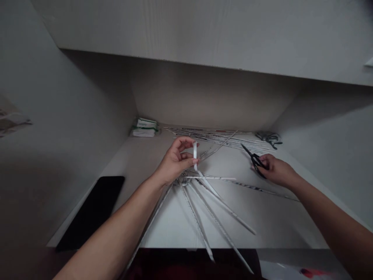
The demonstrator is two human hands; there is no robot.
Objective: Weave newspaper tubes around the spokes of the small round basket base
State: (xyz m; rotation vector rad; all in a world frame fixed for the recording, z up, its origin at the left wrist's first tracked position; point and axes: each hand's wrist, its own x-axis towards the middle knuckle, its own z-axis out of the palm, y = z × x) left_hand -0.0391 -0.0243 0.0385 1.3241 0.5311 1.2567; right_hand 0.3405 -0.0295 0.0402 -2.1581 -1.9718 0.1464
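Observation:
My left hand [179, 159] pinches a flat white strip [195, 153] between thumb and fingers, above a small woven centre [183, 179]. From that centre several thin rolled-paper sticks [217, 217] spread out over the white surface, some reaching past its front edge. The strip's lower end runs down among the sticks, and where it finishes I cannot make out. On the right, my right hand [274, 169] is closed around the handles of black scissors [255, 160]. Their blades point up and to the left, apart from the strip and the sticks.
A pile of rolled-paper sticks [215, 136] lies along the back wall. At the back left sits a white and green packet [145, 127]; a dark tool with handles [268, 138] rests at the back right. A black flat object [93, 212] lies front left. An overhang [189, 35] juts out above.

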